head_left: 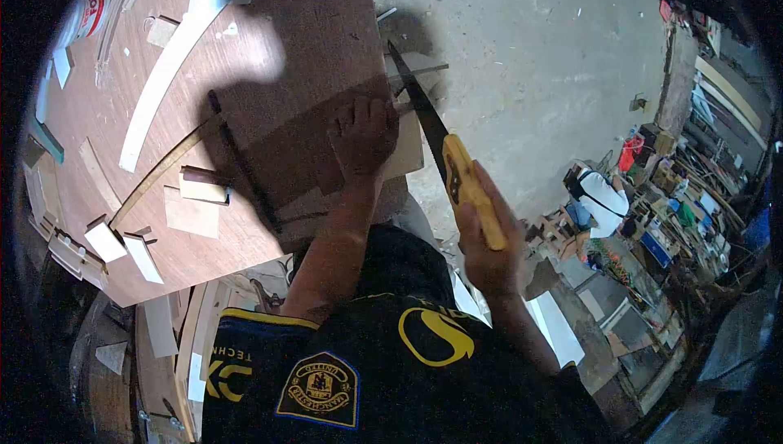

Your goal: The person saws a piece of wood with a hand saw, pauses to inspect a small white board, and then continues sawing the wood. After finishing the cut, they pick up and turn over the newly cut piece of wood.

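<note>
My right hand is wrapped round the yellow wooden handle of a handsaw. The saw's dark, tapering blade points up and left, across the strips of wood that jut past the table edge. My left hand rests at that edge with its fingers curled down on the wood, in deep shadow. Close beside it, a pale board sticks out beyond the tabletop. The blade passes just right of my left fingers.
The brown tabletop carries a long white curved strip, a thin wooden stick and several offcuts. Concrete floor lies to the right. Farther off, a person in a white shirt bends near piled scrap.
</note>
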{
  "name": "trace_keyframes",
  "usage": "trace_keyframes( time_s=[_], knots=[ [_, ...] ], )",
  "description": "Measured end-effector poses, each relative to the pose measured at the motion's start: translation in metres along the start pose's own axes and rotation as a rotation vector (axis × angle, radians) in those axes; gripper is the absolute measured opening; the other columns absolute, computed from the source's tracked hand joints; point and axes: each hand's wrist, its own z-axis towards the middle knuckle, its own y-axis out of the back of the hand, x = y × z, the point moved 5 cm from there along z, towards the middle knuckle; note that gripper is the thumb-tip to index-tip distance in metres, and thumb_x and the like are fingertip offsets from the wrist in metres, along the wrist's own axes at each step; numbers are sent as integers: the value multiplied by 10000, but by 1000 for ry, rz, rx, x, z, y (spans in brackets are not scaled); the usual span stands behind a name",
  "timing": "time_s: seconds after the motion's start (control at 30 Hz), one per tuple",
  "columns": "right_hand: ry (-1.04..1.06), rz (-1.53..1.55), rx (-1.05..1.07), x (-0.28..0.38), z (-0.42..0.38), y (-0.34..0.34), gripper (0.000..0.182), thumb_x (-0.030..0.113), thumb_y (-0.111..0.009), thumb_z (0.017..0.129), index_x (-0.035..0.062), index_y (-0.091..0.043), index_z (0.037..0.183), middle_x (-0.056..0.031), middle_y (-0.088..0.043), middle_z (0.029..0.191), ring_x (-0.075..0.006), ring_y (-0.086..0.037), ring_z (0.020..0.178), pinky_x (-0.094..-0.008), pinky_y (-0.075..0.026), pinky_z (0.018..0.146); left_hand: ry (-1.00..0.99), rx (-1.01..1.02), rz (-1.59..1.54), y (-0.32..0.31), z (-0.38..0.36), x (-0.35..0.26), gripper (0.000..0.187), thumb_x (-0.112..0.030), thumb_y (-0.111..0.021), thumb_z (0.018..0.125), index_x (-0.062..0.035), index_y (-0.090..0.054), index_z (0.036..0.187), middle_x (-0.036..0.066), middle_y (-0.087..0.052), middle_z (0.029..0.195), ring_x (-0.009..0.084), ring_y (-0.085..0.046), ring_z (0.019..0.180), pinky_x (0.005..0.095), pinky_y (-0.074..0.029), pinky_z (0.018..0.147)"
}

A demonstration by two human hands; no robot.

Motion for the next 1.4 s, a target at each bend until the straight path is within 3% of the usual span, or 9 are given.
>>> trace_keyframes(
  time_s=[0.17,0.33,0.4,0.73,0.8,0.9,1.23,1.33,1.4],
  knots=[
    [177,-28,-130,-3,0,-7,421,64,-593,985,-54,-533,1385,-248,-635,1313,-323,-666,1169,-366,-531,972,-62,-16,32,-3,5,5,172,-332,-630,919,-160,-620,924,61,-604,947,274,-583,948,474,-456,855],
    [-183,126,38,16,32,9,433,76,-608,981,-34,-539,1394,-238,-669,1253,-255,-672,1135,-332,-529,944,-19,-368,42,-13,-2,1,160,-337,-630,914,-178,-620,924,61,-608,944,271,-575,931,473,-444,849],
    [35,19,-15,19,25,0,463,75,-613,973,-15,-522,1418,-231,-674,1249,-245,-680,1120,-325,-535,931,-66,25,51,-3,-4,0,172,-336,-631,914,-165,-612,913,63,-605,935,275,-573,911,467,-442,833],
    [-57,64,38,32,63,8,418,103,-630,969,-48,-564,1353,-250,-677,1233,-308,-679,1134,-370,-539,950,-44,-96,7,20,17,-4,186,-329,-620,932,-150,-596,892,32,-589,878,272,-581,897,459,-445,823],
    [-249,264,76,26,70,18,390,128,-651,961,-68,-600,1295,-263,-681,1210,-342,-691,1110,-379,-550,924,320,601,-311,5,18,7,192,-327,-611,944,-144,-596,889,35,-589,870,271,-589,905,461,-449,822],
    [56,63,-54,-2,47,-6,397,119,-659,953,-50,-598,1307,-253,-682,1216,-319,-702,1095,-367,-562,906,-144,-55,70,2,0,1,199,-337,-609,948,-147,-596,889,33,-601,887,262,-599,912,456,-457,830],
    [138,145,-66,9,62,-16,406,58,-633,935,-64,-587,1320,-203,-735,1054,-181,-701,934,-310,-546,828,-57,-135,-40,24,21,-2,199,-343,-636,914,-157,-642,985,62,-631,978,262,-611,932,471,-474,840],
    [11,230,-16,3,75,-21,373,110,-652,965,-60,-618,1296,-152,-739,1077,-126,-643,988,-278,-524,871,263,656,-212,5,18,7,197,-351,-632,910,-161,-646,961,57,-637,972,261,-610,925,475,-474,829],
    [174,164,-78,-14,67,-30,383,118,-644,965,-60,-613,1303,-146,-737,1080,-132,-642,988,-295,-524,876,-45,-6,83,-3,1,-1,197,-354,-620,918,-159,-648,922,47,-639,946,265,-607,904,472,-471,814]
  ],
)
